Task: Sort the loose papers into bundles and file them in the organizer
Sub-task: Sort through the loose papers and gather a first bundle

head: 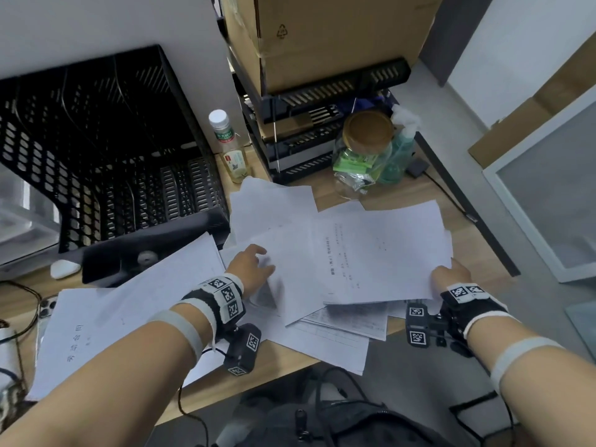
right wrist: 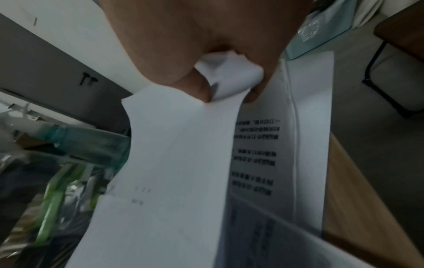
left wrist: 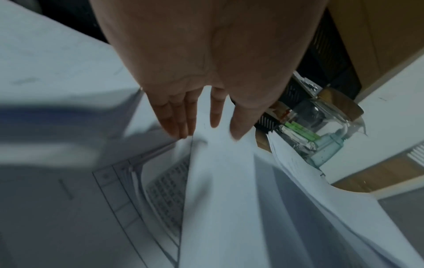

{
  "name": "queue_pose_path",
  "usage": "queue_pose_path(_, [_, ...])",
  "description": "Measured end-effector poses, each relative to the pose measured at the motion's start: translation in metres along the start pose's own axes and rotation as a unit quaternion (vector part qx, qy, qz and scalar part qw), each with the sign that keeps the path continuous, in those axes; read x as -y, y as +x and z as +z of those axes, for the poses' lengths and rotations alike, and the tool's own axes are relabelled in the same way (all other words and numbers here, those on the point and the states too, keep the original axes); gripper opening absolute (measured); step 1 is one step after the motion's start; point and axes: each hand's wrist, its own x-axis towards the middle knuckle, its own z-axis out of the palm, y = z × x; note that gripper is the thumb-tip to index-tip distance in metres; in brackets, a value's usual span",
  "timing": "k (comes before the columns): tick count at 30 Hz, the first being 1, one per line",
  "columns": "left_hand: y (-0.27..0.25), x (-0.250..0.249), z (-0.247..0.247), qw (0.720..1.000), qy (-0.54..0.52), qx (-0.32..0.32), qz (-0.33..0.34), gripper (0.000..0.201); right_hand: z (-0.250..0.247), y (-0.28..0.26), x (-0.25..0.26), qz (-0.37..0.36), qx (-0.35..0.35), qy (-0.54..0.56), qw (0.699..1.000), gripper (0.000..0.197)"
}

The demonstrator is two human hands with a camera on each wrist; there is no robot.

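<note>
A: Where are the papers?

B: Loose papers (head: 290, 227) lie fanned over the middle of the wooden counter (head: 342, 188), some hanging past the near edge. A separate stack (head: 135, 301) lies to the left, partly under the left forearm.

A: Hands?

B: Right hand (head: 451, 275) pinches the near right corner of a bundle (head: 380, 253), thumb (right wrist: 197, 87) on top, the corner curled up against the palm. The bundle is lifted off the sheets below. Left hand (head: 250, 269) is released: fingers (left wrist: 181, 116) straight, reaching along the top of a sheet at the bundle's left side. Fingertips look to be touching the paper; view is blurred, can't confirm.

A: Organizer?

B: Black mesh organizer (head: 106, 156) stands far left on the counter, just beside the paper pile. No papers visible in its slots.

A: Anything else around?

B: Drink bottle (head: 230, 150) right of the organizer. Black stacked trays (head: 309, 140) at the far side carry a cardboard box (head: 322, 37). Glass jar (head: 362, 153) and a green spray bottle (head: 400, 150) sit right of the trays. White earbud case (head: 64, 269) and a phone (head: 46, 312) at the left.
</note>
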Motion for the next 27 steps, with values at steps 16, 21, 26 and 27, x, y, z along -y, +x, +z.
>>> queue_pose_path(16, [-0.014,0.009,-0.069,0.934,-0.351,-0.062,-0.031,0.024,0.068,-0.012,0.017,-0.089,0.032,-0.303,0.948,0.077])
queue_pose_path(21, [-0.014,0.023,-0.083,0.914,-0.390,-0.108,-0.037,0.033,0.078,-0.007,0.012,-0.111,0.009,-0.298,0.948,0.045])
queue_pose_path(26, [-0.014,0.025,-0.084,0.904,-0.412,-0.109,-0.043,0.032,0.065,-0.011,0.008,-0.145,-0.015,-0.195,0.970,0.037])
queue_pose_path(27, [-0.013,0.025,-0.083,0.903,-0.413,-0.108,-0.045,0.032,0.064,-0.013,0.008,-0.145,-0.012,-0.195,0.970,0.046])
